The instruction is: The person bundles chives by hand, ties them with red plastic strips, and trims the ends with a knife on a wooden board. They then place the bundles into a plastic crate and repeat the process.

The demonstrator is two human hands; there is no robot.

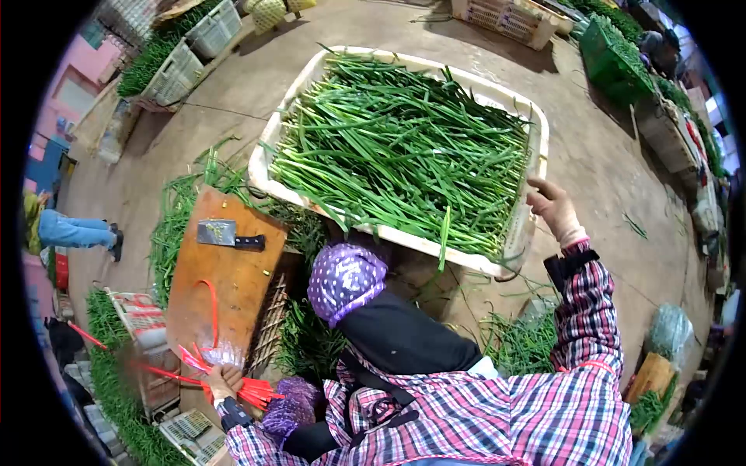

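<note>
My left hand point(225, 380) is closed around a bundle of red plastic straps point(252, 392) at the near end of a wooden board point(225, 272). Some strap ends trail left and one loops up over the board. At the right rim of a large white plastic crate point(268, 186) is my right hand point(556, 208), its fingers apart and no object seen in them. Long green garlic-chive-like stalks point(404, 155) fill the crate, lying mostly lengthwise. A cleaver point(221, 233) with a black handle rests flat on the board, bits of green on its blade.
Loose greens point(179, 217) lie left of the board, with another pile point(521, 342) below the crate. My leg, under a purple dotted cover point(347, 281), is between board and crate. Filled crates point(172, 78) and a green bin point(614, 62) stand farther off. A person point(74, 231) stands at far left.
</note>
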